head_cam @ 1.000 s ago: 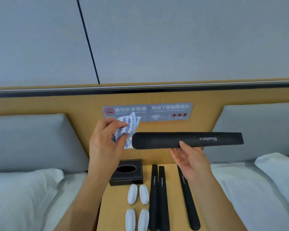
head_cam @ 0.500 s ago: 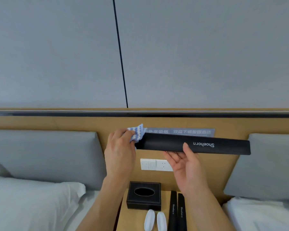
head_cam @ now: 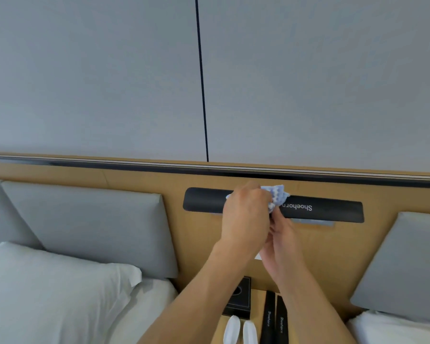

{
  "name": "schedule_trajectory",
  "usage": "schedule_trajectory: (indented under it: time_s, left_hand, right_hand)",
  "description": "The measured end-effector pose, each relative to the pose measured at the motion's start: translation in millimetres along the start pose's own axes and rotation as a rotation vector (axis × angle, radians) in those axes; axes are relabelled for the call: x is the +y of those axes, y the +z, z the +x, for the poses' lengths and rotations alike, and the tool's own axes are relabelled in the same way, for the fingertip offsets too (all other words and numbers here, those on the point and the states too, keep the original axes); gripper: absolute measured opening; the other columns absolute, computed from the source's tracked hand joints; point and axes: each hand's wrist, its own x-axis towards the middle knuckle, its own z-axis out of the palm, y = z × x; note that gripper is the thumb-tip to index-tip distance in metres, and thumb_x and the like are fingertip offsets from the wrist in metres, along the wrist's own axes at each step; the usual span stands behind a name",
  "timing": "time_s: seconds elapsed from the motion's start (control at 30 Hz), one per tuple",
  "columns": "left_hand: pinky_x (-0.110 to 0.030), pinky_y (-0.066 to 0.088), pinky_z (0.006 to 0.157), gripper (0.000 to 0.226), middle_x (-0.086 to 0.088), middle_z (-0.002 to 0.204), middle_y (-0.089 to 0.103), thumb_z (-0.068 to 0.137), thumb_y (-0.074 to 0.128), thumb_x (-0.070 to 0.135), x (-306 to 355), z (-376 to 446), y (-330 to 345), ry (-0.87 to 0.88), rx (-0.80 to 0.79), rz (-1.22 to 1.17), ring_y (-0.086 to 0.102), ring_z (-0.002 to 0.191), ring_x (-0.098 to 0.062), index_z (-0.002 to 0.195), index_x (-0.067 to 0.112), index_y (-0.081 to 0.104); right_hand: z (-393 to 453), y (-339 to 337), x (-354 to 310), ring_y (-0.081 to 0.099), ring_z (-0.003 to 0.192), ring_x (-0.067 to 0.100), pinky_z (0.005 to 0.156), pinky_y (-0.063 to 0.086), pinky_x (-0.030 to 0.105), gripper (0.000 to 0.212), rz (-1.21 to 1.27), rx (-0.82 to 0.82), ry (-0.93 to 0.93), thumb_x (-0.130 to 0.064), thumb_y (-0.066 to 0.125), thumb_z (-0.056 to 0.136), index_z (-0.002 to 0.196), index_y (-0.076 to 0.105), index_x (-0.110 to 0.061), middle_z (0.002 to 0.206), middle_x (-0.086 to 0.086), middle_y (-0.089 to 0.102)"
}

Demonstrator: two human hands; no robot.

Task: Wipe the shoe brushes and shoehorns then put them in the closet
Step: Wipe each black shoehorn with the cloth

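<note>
A long black shoehorn point(head_cam: 328, 209) printed "Shoehorn" hangs level in front of the wooden headboard. My right hand point(head_cam: 282, 247) holds it from below near its middle. My left hand point(head_cam: 246, 217) grips a blue-and-white cloth point(head_cam: 278, 197) and presses it on the shoehorn's middle, hiding that part. On the nightstand point(head_cam: 217, 328) below lie two more black shoehorns point(head_cam: 274, 321) and two white shoe brushes point(head_cam: 240, 331), cut off by the frame's bottom edge.
A black tissue box point(head_cam: 241, 304) sits at the back of the nightstand, partly behind my left forearm. Grey headboard cushions point(head_cam: 90, 227) and white pillows point(head_cam: 47, 294) flank it on both sides. A grey panelled wall rises above the headboard.
My left hand slid the cloth rightward from the shoehorn's left end to its middle. The view tilted further up and right, so less of the nightstand shows.
</note>
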Motion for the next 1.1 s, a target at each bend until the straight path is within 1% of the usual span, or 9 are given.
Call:
schedule_trajectory:
  time_s: [0.13, 0.23, 0.37, 0.5, 0.63, 0.8, 0.93, 1.03, 1.1]
  left_hand:
    - [-0.026, 0.034, 0.059, 0.013, -0.002, 0.089, 0.055, 0.084, 0.062, 0.006, 3, -7, -3, 0.124, 0.020, 0.002, 0.045, 0.075, -0.013, 0.090, 0.010, 0.073]
    - [-0.025, 0.042, 0.064, 0.014, -0.001, 0.094, 0.061, 0.083, 0.066, 0.006, -14, -13, -7, 0.097, 0.026, -0.010, 0.054, 0.081, -0.015, 0.093, 0.012, 0.074]
    - [-0.019, 0.037, 0.067, 0.020, 0.002, 0.100, 0.062, 0.088, 0.064, 0.006, -64, -19, -19, -0.041, 0.023, 0.036, 0.053, 0.078, -0.009, 0.102, 0.017, 0.073]
    - [-0.031, 0.053, 0.069, 0.017, -0.006, 0.097, 0.064, 0.086, 0.067, 0.003, -87, -30, -22, -0.047, -0.063, 0.006, 0.062, 0.074, -0.017, 0.099, 0.010, 0.075]
    - [-0.018, 0.039, 0.062, 0.017, -0.004, 0.088, 0.064, 0.077, 0.074, 0.000, -75, -41, -11, 0.020, -0.060, 0.004, 0.056, 0.072, -0.013, 0.088, 0.012, 0.077]
    - [-0.029, 0.047, 0.055, 0.014, -0.010, 0.082, 0.061, 0.070, 0.076, -0.004, -48, -35, -6, 0.146, -0.055, -0.093, 0.059, 0.068, -0.023, 0.080, 0.005, 0.075]
    - [-0.034, 0.051, 0.056, 0.012, -0.005, 0.086, 0.060, 0.074, 0.074, -0.001, -35, -26, -19, 0.157, 0.006, -0.143, 0.057, 0.069, -0.019, 0.081, 0.008, 0.075]
    - [-0.028, 0.050, 0.061, 0.011, -0.001, 0.088, 0.060, 0.078, 0.073, 0.005, -26, -19, -29, 0.168, 0.038, -0.177, 0.056, 0.072, -0.013, 0.084, 0.013, 0.076]
    - [-0.030, 0.049, 0.063, 0.012, -0.001, 0.087, 0.060, 0.079, 0.072, 0.005, -20, -14, -33, 0.160, 0.063, -0.177, 0.056, 0.072, -0.015, 0.086, 0.014, 0.077]
  right_hand:
    - [0, -9, -8, 0.074, 0.081, 0.015, 0.063, 0.060, 0.024, 0.028, 0.023, -0.034, -0.055, -0.020, 0.049, 0.102, 0.121, 0.062, -0.005, 0.097, 0.009, 0.074]
    - [-2, -15, -14, 0.075, 0.096, 0.029, 0.069, 0.062, 0.033, 0.028, 0.015, -0.041, -0.079, -0.020, 0.047, 0.103, 0.123, 0.058, -0.003, 0.106, 0.019, 0.075]
    - [-1, -24, -35, 0.072, 0.101, 0.036, 0.074, 0.063, 0.044, 0.024, -0.059, 0.003, -0.099, -0.019, 0.048, 0.103, 0.125, 0.053, -0.010, 0.111, 0.021, 0.073]
    - [1, -17, -51, 0.075, 0.095, 0.032, 0.071, 0.063, 0.040, 0.021, -0.239, -0.015, -0.065, -0.019, 0.048, 0.104, 0.119, 0.057, -0.008, 0.103, 0.017, 0.076]
    - [4, -2, -57, 0.076, 0.090, 0.029, 0.068, 0.063, 0.034, 0.024, -0.493, -0.099, -0.059, -0.027, 0.049, 0.104, 0.114, 0.061, -0.008, 0.100, 0.015, 0.077]
    - [2, 8, -45, 0.077, 0.079, 0.023, 0.060, 0.060, 0.026, 0.035, -0.829, -0.219, -0.011, -0.038, 0.048, 0.103, 0.104, 0.068, -0.010, 0.087, 0.004, 0.079]
    - [-1, 2, -48, 0.075, 0.090, 0.016, 0.071, 0.059, 0.022, 0.037, -0.952, -0.367, -0.061, -0.045, 0.045, 0.101, 0.107, 0.071, -0.020, 0.095, 0.001, 0.078]
    - [-5, -3, -55, 0.071, 0.103, 0.015, 0.088, 0.059, 0.032, 0.025, -1.019, -0.534, -0.083, -0.044, 0.055, 0.095, 0.116, 0.067, -0.036, 0.108, -0.003, 0.075]
    - [-6, -5, -59, 0.072, 0.102, 0.019, 0.090, 0.059, 0.036, 0.025, -1.001, -0.580, -0.059, -0.030, 0.066, 0.093, 0.118, 0.065, -0.036, 0.111, -0.002, 0.073]
